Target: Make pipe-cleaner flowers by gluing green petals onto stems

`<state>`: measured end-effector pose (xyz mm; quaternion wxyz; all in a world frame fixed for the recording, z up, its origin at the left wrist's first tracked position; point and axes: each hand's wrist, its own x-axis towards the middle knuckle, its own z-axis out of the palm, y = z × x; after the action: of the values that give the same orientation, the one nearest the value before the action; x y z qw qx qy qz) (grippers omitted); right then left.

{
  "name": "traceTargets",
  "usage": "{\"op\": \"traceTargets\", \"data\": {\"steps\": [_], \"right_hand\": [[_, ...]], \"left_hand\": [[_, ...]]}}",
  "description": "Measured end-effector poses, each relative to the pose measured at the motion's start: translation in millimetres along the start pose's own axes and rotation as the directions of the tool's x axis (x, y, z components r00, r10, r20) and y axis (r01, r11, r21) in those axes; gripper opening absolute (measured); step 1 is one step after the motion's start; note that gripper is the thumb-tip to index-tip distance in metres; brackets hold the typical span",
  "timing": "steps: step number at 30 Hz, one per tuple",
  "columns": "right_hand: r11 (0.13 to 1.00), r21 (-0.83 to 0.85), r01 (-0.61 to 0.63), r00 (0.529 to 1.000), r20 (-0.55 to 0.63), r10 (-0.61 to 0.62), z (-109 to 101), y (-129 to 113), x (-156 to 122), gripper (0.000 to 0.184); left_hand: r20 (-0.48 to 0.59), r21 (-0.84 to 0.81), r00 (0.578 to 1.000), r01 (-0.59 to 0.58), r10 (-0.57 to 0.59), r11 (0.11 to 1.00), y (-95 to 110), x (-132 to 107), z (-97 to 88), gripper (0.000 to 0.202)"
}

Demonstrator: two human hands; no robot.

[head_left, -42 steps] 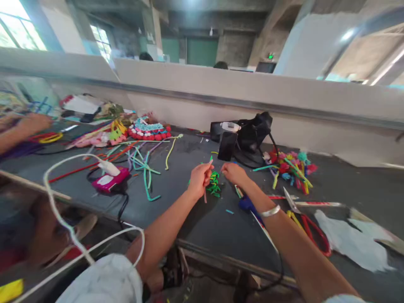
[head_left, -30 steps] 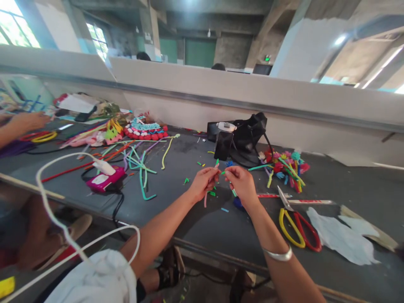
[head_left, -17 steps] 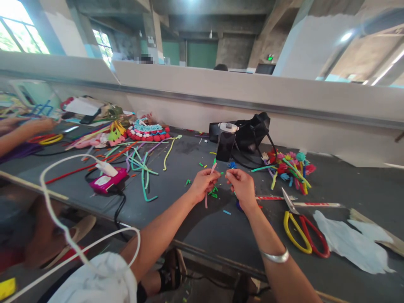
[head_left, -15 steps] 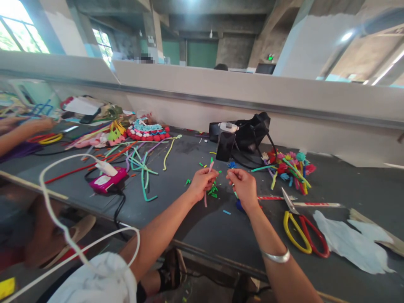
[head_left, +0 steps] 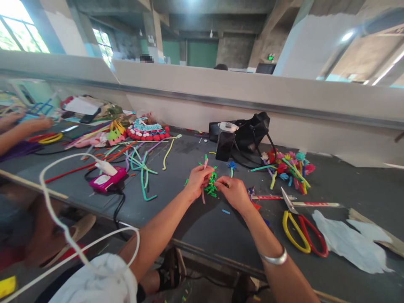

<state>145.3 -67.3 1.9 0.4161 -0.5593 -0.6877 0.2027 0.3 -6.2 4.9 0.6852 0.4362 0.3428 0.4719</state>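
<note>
My left hand (head_left: pixel 198 181) is closed around a pink pipe cleaner (head_left: pixel 203 198), which sticks out above and below the fingers. Green shows close to its upper end. Just to the right, my right hand (head_left: pixel 232 190) has its fingertips pinched together beside a pile of short green pieces (head_left: pixel 211 189). Whatever lies between those fingertips, if anything, is too small to make out. A blue pipe-cleaner flower (head_left: pixel 232 165) with a pale stem lies beyond my right hand. Red and purple bits (head_left: pixel 251 193) show past my right wrist.
Scissors with yellow and red handles (head_left: pixel 304 231) lie right, near white gloves (head_left: pixel 350 242). Behind stand a phone (head_left: pixel 225 146) and black bag (head_left: pixel 255 132). Pipe-cleaner flowers (head_left: pixel 293 168) lie back right, loose stems (head_left: pixel 143 168) left, near a magenta power block (head_left: pixel 109 180). Another person's hands (head_left: pixel 34 124) work far left.
My right hand has moved left and slightly down toward the green pieces, uncovering the blue flower's stem and the red and purple bits. My left hand has shifted slightly left with the pink pipe cleaner.
</note>
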Motion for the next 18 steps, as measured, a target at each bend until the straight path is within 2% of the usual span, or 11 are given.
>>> {"op": "traceTargets", "data": {"steps": [4, 8, 11, 16, 18], "right_hand": [[1.000, 0.024, 0.020, 1.000, 0.018, -0.020, 1, 2, 0, 0.021], [0.998, 0.061, 0.013, 1.000, -0.018, -0.012, 2, 9, 0, 0.026], [0.996, 0.085, 0.004, 0.998, -0.070, 0.002, 1, 12, 0, 0.027], [0.994, 0.105, -0.037, 0.983, -0.175, 0.055, -8, 12, -2, 0.019], [0.993, 0.103, -0.056, 0.972, -0.223, 0.078, -14, 11, -3, 0.023]], "left_hand": [[0.004, -0.002, 1.000, 0.001, -0.001, 1.000, 1, -1, 0.5, 0.028], [0.001, -0.013, 1.000, 0.009, -0.009, 1.000, 2, -2, 0.6, 0.025], [0.001, -0.022, 1.000, 0.015, -0.015, 1.000, 1, -2, 0.4, 0.023], [0.010, -0.034, 1.000, 0.003, -0.003, 0.999, 1, -1, 0.3, 0.024], [-0.002, -0.042, 1.000, -0.003, 0.003, 0.999, 1, 0, 0.0, 0.024]]}}
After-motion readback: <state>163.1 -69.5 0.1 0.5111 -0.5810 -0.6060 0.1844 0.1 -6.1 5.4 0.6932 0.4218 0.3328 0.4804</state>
